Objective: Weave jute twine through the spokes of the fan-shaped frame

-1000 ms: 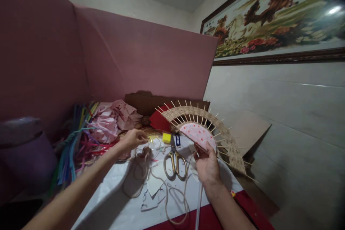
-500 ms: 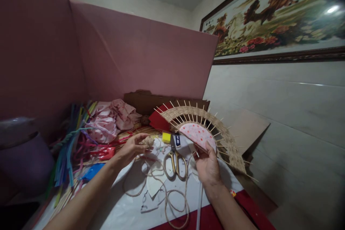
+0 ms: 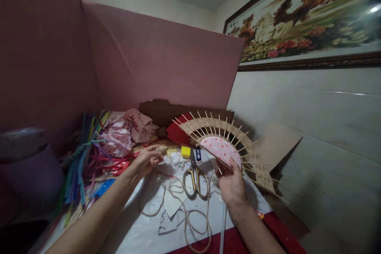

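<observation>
My right hand (image 3: 233, 182) grips the straight lower edge of a woven fan (image 3: 220, 121). The fan has a pink dotted half-round centre (image 3: 220, 147), thin sticks spreading out from it and a tan woven band across them. On the left, my left hand (image 3: 145, 161) is closed on a small ball of twine (image 3: 162, 149), fingers curled at its near side. Loose jute twine (image 3: 198, 211) lies in loops on the white tabletop between my hands. Scissors with gold handles (image 3: 195, 182) lie there too, points away from me, apart from both hands.
A yellow block (image 3: 186, 151) and a dark blue box (image 3: 198, 154) sit beyond the scissors. Pink dotted cloth (image 3: 119, 139) and coloured pipe cleaners (image 3: 76, 170) are heaped at left. Pink panels (image 3: 160, 63) stand behind; a clear stick (image 3: 223, 226) lies near the front edge.
My left hand has turned a little and its fingers have drawn in around the twine ball. The right hand still holds the fan. The whole view has shifted slightly.
</observation>
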`<action>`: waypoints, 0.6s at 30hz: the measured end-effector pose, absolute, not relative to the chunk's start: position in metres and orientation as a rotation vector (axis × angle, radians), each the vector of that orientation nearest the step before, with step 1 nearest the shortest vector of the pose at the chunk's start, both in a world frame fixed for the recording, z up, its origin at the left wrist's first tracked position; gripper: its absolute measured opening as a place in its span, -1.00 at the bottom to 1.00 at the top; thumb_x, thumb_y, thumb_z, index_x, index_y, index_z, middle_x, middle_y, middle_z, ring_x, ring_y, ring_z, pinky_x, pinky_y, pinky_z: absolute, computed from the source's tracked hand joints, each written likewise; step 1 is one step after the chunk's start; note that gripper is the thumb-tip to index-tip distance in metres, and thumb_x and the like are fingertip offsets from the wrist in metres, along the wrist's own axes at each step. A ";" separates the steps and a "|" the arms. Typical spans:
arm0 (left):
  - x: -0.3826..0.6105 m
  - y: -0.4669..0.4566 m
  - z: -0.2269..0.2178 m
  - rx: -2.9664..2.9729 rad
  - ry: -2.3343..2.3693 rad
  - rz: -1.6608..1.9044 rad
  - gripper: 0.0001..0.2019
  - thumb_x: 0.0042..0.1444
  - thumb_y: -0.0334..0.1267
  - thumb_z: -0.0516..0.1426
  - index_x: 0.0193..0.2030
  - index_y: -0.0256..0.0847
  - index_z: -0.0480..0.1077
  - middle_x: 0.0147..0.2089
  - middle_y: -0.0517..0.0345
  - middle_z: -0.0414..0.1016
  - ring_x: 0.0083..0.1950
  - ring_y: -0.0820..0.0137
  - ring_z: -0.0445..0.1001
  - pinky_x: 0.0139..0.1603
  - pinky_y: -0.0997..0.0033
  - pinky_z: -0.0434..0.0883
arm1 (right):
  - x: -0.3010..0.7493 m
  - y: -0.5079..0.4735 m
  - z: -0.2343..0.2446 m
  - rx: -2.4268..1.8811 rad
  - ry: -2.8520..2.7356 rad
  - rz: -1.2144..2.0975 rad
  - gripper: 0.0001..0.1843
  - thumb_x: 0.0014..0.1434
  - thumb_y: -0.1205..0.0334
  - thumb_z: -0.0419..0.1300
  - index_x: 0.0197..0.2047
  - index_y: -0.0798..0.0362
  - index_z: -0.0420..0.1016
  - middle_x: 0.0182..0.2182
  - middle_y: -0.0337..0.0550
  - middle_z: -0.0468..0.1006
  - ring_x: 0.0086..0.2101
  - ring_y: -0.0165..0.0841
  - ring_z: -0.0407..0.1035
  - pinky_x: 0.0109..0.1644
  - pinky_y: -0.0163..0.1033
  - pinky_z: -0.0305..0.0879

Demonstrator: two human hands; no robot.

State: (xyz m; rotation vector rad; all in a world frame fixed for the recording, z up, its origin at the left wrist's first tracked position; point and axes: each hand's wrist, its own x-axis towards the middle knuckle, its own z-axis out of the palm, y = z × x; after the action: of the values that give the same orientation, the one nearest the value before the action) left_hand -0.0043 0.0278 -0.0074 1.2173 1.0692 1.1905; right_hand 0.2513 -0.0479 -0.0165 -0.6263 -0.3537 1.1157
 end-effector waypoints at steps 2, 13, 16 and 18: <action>-0.006 0.046 0.009 1.288 1.189 1.222 -0.60 -0.14 -0.51 0.11 -0.07 -0.34 0.28 -0.21 -0.01 0.44 -0.40 0.44 0.46 -0.31 0.40 0.42 | 0.251 -0.047 -0.017 -0.634 -0.364 1.113 -0.78 -0.06 0.15 0.17 -0.28 -0.01 0.43 -0.43 -0.32 0.54 -0.41 -0.43 0.36 -0.42 -0.32 0.20; -0.026 0.117 0.105 1.654 1.593 1.323 -0.56 -0.29 -0.51 0.21 -0.15 -0.29 0.39 -0.44 0.19 0.46 -0.47 0.43 0.43 -0.43 0.49 0.33 | 0.253 -0.044 -0.018 -0.629 -0.306 1.115 -0.80 -0.06 0.18 0.18 -0.28 -0.04 0.44 -0.44 -0.36 0.54 -0.43 -0.48 0.35 -0.47 -0.38 0.18; -0.030 0.120 0.116 1.678 1.600 1.347 -0.58 -0.37 -0.56 0.17 -0.24 -0.32 0.44 -0.63 0.26 0.39 -0.59 0.45 0.38 -0.51 0.50 0.30 | 0.251 -0.046 -0.016 -0.631 -0.312 1.125 -0.78 -0.05 0.17 0.17 -0.26 -0.04 0.43 -0.42 -0.35 0.54 -0.43 -0.48 0.35 -0.48 -0.39 0.19; -0.032 0.121 0.124 1.681 1.581 1.393 -0.60 -0.38 -0.56 0.15 -0.27 -0.32 0.45 -0.68 0.28 0.36 -0.63 0.46 0.36 -0.53 0.50 0.30 | 0.251 -0.046 -0.016 -0.626 -0.326 1.135 -0.77 -0.03 0.16 0.16 -0.24 -0.03 0.43 -0.39 -0.33 0.54 -0.41 -0.48 0.35 -0.47 -0.39 0.20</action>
State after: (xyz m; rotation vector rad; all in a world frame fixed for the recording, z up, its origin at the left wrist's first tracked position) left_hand -0.0319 0.1206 0.1236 1.6809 1.5808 1.3929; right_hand 0.2505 -0.0461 -0.0158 -0.6264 -0.3256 1.1348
